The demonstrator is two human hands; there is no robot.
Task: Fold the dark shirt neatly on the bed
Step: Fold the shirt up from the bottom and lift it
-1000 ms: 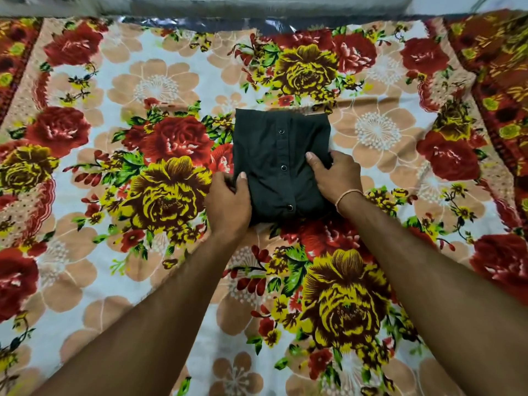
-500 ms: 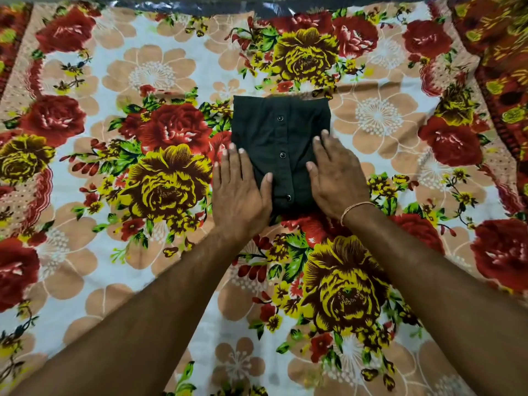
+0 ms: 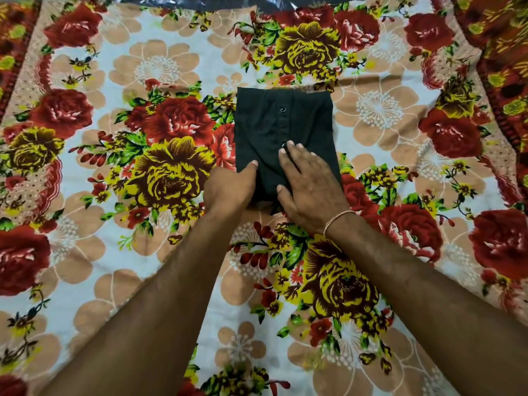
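Note:
The dark shirt (image 3: 281,130) lies on the bed as a compact folded rectangle, its button placket facing up. My left hand (image 3: 230,190) is at the shirt's near-left corner. Its thumb lies on top of the cloth and its fingers are hidden under the edge, so it pinches that corner. My right hand (image 3: 310,184) rests flat on the near half of the shirt. Its fingers are straight and reach to the placket, covering the near-right corner.
A floral bedsheet (image 3: 143,252) with red and yellow roses covers the bed all around the shirt. A dark shiny strip (image 3: 285,1) runs along the far edge. A red patterned cloth (image 3: 503,67) lies at the far right.
Half a second ago both palms lay flat on the shirt. My left hand has since slid to the near-left corner and taken hold of it. My right hand has shifted towards the placket.

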